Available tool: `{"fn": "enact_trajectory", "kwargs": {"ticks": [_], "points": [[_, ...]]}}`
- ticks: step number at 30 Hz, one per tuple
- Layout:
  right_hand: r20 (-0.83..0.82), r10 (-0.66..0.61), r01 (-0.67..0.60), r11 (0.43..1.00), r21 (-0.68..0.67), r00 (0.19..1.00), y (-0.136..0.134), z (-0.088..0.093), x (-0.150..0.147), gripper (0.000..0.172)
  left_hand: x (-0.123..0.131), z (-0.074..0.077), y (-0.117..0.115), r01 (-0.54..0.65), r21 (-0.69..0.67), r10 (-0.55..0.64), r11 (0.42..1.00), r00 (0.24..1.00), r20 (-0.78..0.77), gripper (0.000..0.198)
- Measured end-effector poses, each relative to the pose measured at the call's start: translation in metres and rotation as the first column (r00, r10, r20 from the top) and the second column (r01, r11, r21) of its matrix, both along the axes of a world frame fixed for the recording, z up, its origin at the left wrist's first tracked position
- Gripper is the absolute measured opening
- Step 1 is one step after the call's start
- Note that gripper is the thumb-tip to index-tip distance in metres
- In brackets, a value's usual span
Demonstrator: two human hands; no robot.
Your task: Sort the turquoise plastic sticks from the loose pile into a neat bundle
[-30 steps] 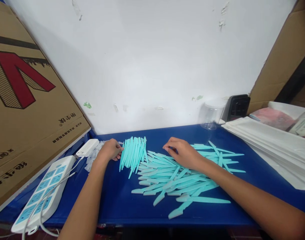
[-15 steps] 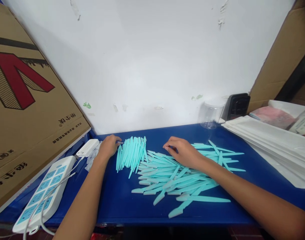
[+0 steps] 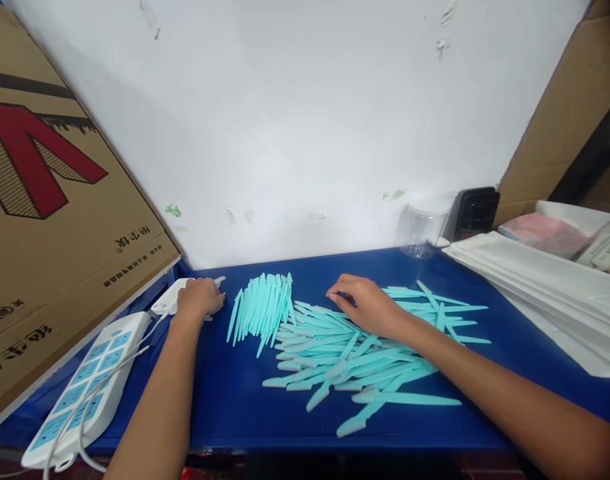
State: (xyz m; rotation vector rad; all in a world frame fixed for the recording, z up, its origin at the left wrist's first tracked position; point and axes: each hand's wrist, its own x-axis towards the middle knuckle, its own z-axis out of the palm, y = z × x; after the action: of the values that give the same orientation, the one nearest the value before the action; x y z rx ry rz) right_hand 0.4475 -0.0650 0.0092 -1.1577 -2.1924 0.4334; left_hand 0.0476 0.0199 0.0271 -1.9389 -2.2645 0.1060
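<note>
My left hand [image 3: 201, 298] is over a small heap of clear plastic pieces [image 3: 219, 281], beside a white adapter. Its fingers bend down among the pieces and are mostly hidden. To its right, a tidy row of teal eyebrow razors [image 3: 265, 307] lies side by side on the blue table, handles toward me. My right hand [image 3: 362, 303] rests above a loose pile of the same teal razors [image 3: 329, 353]. Its thumb and fingertips are pinched together, and I see nothing between them.
A white power strip [image 3: 92, 387] with cables and the white adapter [image 3: 171, 298] lie left, by a cardboard box [image 3: 59, 220]. A clear jar [image 3: 422, 230] and a black object [image 3: 477, 212] stand at the back right. White sheets [image 3: 539, 287] cover the right side.
My left hand has moved left from the tidy row to the clear pieces. The leftmost razor in the row has shifted slightly left. My right hand has stayed in place.
</note>
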Motion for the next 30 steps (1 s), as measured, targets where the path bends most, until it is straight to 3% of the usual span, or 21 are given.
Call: {"fn": "enact_trajectory", "kwargs": {"ticks": [4, 6, 8, 10, 13, 15, 17, 21, 26, 30], "points": [[0.003, -0.004, 0.004, 1.0, 0.002, 1.0, -0.001, 0.001, 0.0, 0.028, 0.001, 0.003, -0.004, -0.033, 0.079, 0.033, 0.996, 0.999, 0.011, 0.037], [0.007, -0.005, 0.005, 1.0, 0.006, 1.0, -0.001, 0.002, 0.0, 0.028, 0.013, 0.005, -0.007, 0.042, 0.134, -0.051, 0.99, 0.996, 0.067, 0.04], [0.015, -0.008, 0.008, 1.0, 0.005, 1.0, -0.001, 0.002, 0.0, 0.029, 0.035, 0.007, -0.012, 0.192, 0.195, -0.225, 0.962, 0.961, 0.163, 0.04], [0.027, -0.011, 0.011, 1.0, 0.0, 1.0, 0.0, 0.002, 0.0, 0.029, 0.065, 0.006, -0.02, 0.352, 0.297, -0.43, 0.888, 0.864, 0.261, 0.038], [0.061, -0.012, 0.012, 1.0, -0.012, 0.998, -0.001, 0.002, 0.0, 0.027, 0.113, 0.0, -0.036, 0.499, 0.44, -0.652, 0.747, 0.678, 0.339, 0.036], [0.081, 0.011, -0.009, 0.999, -0.034, 0.997, -0.002, 0.003, 0.0, 0.027, 0.135, -0.006, -0.046, 0.585, 0.456, -0.739, 0.67, 0.58, 0.342, 0.035], [0.098, 0.051, -0.045, 0.997, -0.065, 0.994, -0.005, 0.005, 0.001, 0.034, 0.145, -0.012, -0.051, 0.647, 0.436, -0.78, 0.626, 0.528, 0.336, 0.036], [0.125, 0.111, -0.095, 0.988, -0.125, 0.986, -0.009, 0.006, 0.002, 0.047, 0.138, -0.016, -0.049, 0.675, 0.392, -0.781, 0.625, 0.527, 0.336, 0.04], [0.135, 0.133, -0.111, 0.98, -0.163, 0.982, -0.009, 0.003, 0.004, 0.044, 0.122, -0.014, -0.04, 0.648, 0.357, -0.74, 0.673, 0.584, 0.334, 0.041], [0.135, 0.138, -0.12, 0.983, -0.138, 0.981, -0.008, 0.002, 0.004, 0.042, 0.118, -0.015, -0.038, 0.656, 0.35, -0.744, 0.668, 0.578, 0.336, 0.041]]}}
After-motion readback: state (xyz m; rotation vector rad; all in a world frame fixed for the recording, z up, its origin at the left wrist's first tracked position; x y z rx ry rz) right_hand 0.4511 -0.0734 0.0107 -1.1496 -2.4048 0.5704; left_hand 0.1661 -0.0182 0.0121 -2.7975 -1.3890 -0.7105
